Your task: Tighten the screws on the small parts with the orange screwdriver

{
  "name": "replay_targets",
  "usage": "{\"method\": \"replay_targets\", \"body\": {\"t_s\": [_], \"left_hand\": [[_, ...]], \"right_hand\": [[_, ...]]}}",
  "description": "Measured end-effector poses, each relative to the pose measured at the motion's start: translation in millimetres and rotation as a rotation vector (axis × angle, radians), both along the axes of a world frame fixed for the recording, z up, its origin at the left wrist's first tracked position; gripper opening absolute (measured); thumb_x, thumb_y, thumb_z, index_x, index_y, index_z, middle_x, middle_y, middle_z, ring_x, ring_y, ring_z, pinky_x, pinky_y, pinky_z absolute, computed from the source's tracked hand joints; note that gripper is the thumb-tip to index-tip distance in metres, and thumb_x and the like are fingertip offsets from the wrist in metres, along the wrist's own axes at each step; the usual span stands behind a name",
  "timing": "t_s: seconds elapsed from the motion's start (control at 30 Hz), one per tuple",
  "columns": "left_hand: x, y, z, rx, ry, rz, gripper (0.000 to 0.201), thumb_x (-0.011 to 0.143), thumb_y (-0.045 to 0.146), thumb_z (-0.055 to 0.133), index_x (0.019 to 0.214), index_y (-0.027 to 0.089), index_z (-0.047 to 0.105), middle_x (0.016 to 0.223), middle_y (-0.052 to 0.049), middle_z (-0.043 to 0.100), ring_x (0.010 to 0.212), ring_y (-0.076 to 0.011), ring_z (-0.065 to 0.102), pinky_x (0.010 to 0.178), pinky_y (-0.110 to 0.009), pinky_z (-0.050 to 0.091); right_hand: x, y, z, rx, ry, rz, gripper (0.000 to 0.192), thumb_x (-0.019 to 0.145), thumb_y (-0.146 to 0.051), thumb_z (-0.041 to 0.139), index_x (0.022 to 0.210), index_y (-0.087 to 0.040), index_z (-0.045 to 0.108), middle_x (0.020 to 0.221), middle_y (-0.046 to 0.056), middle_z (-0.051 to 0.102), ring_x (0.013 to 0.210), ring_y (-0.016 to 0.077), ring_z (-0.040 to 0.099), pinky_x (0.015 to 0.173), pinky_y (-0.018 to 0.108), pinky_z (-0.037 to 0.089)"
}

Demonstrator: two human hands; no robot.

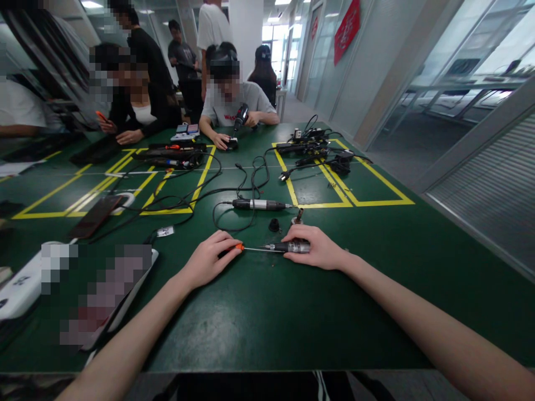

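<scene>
My left hand (214, 256) is closed around the orange handle of a screwdriver (261, 249). Its thin shaft points right, and its far end lies against or beside the tool in my right hand; which of the two, I cannot tell. My right hand (315, 249) grips a dark and metallic cylindrical tool head (292, 247), whose narrow end faces left. Just beyond that hand are a small black cap (273, 225) and a small brownish metal part (299, 216). Farther back lies a corded electric screwdriver (261, 205) with a silver and black body.
Yellow tape (330, 204) marks boxes on the green table (242, 328). Black cables and adapters (309, 150) pile up at the back right. A phone (95, 216), a white power strip (31, 284) and a blurred-out device (112, 295) lie left. A co-worker (234, 106) holds a drill opposite.
</scene>
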State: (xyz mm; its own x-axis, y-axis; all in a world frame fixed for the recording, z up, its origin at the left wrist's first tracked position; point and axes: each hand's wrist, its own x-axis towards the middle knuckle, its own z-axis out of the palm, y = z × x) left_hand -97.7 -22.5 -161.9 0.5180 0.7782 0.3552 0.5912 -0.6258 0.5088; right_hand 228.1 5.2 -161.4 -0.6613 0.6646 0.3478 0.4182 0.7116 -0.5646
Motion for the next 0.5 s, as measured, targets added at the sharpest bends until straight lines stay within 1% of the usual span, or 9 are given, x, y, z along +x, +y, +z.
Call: {"method": "replay_targets", "body": {"t_s": [0.1, 0.13, 0.27, 0.5], "left_hand": [[0.5, -0.7, 0.3, -0.031, -0.011, 0.009, 0.026, 0.1, 0.036, 0.063, 0.118, 0.021, 0.073, 0.105, -0.008, 0.071, 0.095, -0.0204, 0.07, 0.087, -0.033, 0.059], [0.4, -1.1, 0.6, -0.036, -0.019, 0.008, 0.026, 0.098, 0.035, 0.065, 0.118, 0.021, 0.072, 0.105, -0.007, 0.071, 0.094, -0.02, 0.07, 0.087, -0.033, 0.059], [-0.7, -1.6, 1.9, -0.041, -0.026, -0.011, 0.014, 0.099, 0.031, 0.062, 0.104, 0.021, 0.071, 0.101, -0.005, 0.072, 0.091, -0.0183, 0.07, 0.083, -0.03, 0.057], [0.3, -1.1, 1.8, 0.016, 0.004, 0.007, 0.027, 0.105, 0.036, 0.054, 0.109, 0.022, 0.076, 0.099, -0.007, 0.074, 0.094, -0.0206, 0.07, 0.085, -0.033, 0.058]], "right_hand": [[0.3, 0.3, -0.9, 0.005, 0.009, 0.002, 0.017, 0.088, -0.029, 0.077, 0.1, -0.018, 0.073, 0.094, 0.007, 0.076, 0.084, 0.0219, 0.07, 0.077, 0.035, 0.056], [0.3, 0.3, -1.0, 0.006, 0.011, 0.002, 0.017, 0.088, -0.029, 0.077, 0.1, -0.018, 0.073, 0.094, 0.007, 0.076, 0.084, 0.0218, 0.07, 0.078, 0.035, 0.056], [-0.1, -0.3, -0.3, 0.005, 0.006, -0.004, 0.016, 0.088, -0.028, 0.077, 0.099, -0.018, 0.073, 0.094, 0.007, 0.076, 0.084, 0.0218, 0.07, 0.078, 0.036, 0.056], [-1.0, -0.8, 2.4, -0.016, 0.008, 0.003, 0.016, 0.087, -0.026, 0.077, 0.1, -0.018, 0.073, 0.095, 0.007, 0.076, 0.085, 0.0219, 0.07, 0.08, 0.036, 0.056]]}}
